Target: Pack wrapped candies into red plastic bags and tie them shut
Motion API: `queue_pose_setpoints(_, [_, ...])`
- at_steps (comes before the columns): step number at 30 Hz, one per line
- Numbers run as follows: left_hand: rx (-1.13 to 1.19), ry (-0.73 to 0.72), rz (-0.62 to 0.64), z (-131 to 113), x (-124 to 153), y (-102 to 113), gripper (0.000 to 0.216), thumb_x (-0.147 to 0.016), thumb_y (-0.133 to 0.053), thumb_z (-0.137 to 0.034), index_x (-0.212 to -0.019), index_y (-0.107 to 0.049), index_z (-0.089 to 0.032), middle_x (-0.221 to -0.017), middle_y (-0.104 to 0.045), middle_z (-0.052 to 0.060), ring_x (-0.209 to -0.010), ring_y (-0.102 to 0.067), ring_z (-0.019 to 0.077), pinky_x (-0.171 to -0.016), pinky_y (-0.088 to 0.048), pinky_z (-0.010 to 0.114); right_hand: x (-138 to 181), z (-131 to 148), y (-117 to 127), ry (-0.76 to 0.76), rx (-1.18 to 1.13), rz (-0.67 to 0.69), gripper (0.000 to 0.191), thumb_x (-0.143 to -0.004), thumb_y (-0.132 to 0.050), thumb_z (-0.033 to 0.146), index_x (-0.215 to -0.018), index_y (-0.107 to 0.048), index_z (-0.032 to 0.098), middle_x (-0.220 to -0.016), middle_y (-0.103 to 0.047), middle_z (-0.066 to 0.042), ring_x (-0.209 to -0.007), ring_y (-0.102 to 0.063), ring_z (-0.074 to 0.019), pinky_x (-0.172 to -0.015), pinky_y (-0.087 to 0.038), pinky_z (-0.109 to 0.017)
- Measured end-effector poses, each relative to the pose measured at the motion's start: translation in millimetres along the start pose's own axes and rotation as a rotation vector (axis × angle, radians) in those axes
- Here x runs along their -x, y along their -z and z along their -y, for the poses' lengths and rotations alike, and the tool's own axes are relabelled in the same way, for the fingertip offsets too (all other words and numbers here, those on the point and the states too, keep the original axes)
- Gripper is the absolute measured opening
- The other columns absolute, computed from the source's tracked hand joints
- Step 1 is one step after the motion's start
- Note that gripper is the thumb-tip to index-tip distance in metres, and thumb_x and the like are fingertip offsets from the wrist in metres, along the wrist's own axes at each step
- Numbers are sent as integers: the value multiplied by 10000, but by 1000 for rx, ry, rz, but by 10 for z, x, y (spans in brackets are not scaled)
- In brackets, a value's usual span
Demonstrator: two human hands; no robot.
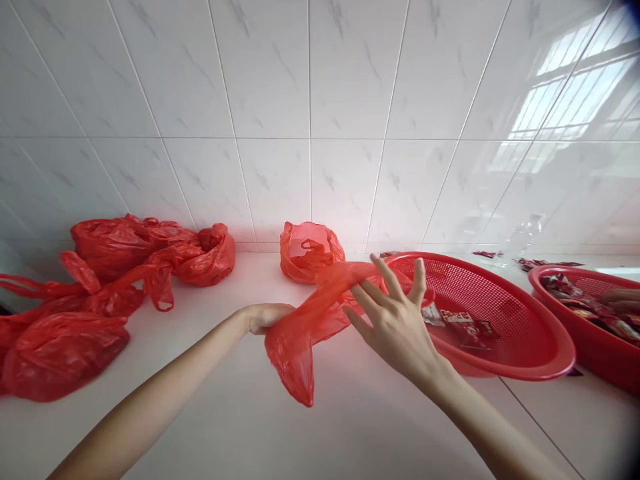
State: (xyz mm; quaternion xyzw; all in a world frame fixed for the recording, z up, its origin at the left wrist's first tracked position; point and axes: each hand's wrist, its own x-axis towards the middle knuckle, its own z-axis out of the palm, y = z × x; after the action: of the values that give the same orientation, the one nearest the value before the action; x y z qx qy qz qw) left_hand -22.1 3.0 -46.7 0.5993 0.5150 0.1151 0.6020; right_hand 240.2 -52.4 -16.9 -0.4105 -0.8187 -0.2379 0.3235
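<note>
A thin red plastic bag (305, 327) hangs between my hands above the white table, one corner drooping down. My left hand (264, 318) grips its left side; the fingers are mostly hidden by the film. At its right side, my right hand (395, 317) has the film at the thumb and forefinger, while the other fingers stick out, spread. Right beside that hand is a red perforated basket (540, 333) with several small wrapped packets (463, 327) in it. Behind my hands, a red bag (305, 257) stands with its mouth open near the wall.
Several filled red bags (65, 353) lie bunched on the left. At the far right is a second red basket (585, 347) of packets, with another person's hand (623, 300) in it. A clear plastic bottle (523, 237) and loose wrappers (545, 265) are near the tiled wall (345, 193).
</note>
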Motion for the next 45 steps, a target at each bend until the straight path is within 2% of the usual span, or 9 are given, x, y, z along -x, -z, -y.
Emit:
queue_pose_setpoints(4, [-153,-72,-275,-15,12,19,327,-835,-583,-490,-969,-691,-212,-915,-708,79,-718,-673,221,-549,-499,279,19,14,-151,55,1,147,229,-938,-478,111,-1003,-678,201,-950,-762,-70,-1397,-428,-316,-1169,24,-710])
queue_pose_setpoints(8, [-425,-587,-770,-132,139,-218,324,-931,-506,-390,-1189,-616,-229,-1238,-639,103,-1057,-650,222,-916,-506,349,10,18,-338,50,31,192,313,-907,-469,62,-1140,-647,172,-1021,-746,-109,-1389,-430,-314,-1187,0,-689])
queue_pose_setpoints(12, [-786,-827,-622,-193,233,-618,227,-939,-448,-202,-939,-675,-205,-978,-690,61,-899,-646,186,-847,-492,321,-34,83,-463,93,48,252,276,-862,-471,18,-946,-682,175,-918,-734,-104,-1357,-457,-336,-1196,-11,-676])
queue_pose_setpoints(15, [-1104,-702,-511,-134,175,-758,205,-858,-478,-113,-802,-662,-184,-808,-696,51,-780,-633,203,-770,-467,355,-30,155,-575,172,52,323,269,-824,-491,5,-822,-693,182,-853,-730,-95,-1292,-516,-339,-1222,-55,-625])
queue_pose_setpoints(19, [-1317,-528,-553,-27,19,-663,202,-844,-467,-96,-787,-654,-151,-840,-714,99,-812,-648,247,-774,-452,397,42,222,-784,284,63,397,250,-823,-517,30,-820,-724,171,-862,-742,-111,-1293,-521,-337,-1235,-64,-606])
queue_pose_setpoints(25, [-1408,-452,-604,43,-70,-471,210,-864,-458,-123,-761,-638,-154,-878,-699,120,-893,-625,284,-817,-456,432,97,287,-1073,302,95,399,222,-828,-585,80,-994,-727,121,-1126,-713,-187,-1473,-292,-364,-1209,-35,-678])
queue_pose_setpoints(33, [-1408,-427,-606,101,-85,-388,224,-891,-437,-132,-819,-648,-149,-891,-680,115,-860,-615,266,-808,-469,406,-24,311,-1271,241,102,368,296,-816,-501,-27,-873,-747,127,-1073,-717,-184,-1471,-297,-378,-1176,-79,-738])
queue_pose_setpoints(40, [-1405,-271,-574,-14,-18,-290,320,-947,-374,-166,-998,-688,-129,-1005,-714,147,-960,-642,288,-870,-467,409,-7,270,-1041,366,-40,369,274,-822,-500,63,-892,-757,130,-1129,-704,-177,-1516,-182,-331,-1201,30,-687])
queue_pose_setpoints(45, [-1376,-106,-661,-198,2,-110,434,-994,-327,-283,-860,-713,-137,-939,-732,163,-972,-661,313,-892,-454,445,34,232,-650,533,-115,523,224,-779,-523,132,-718,-737,163,-730,-697,-118,-1461,-299,-336,-1219,56,-627])
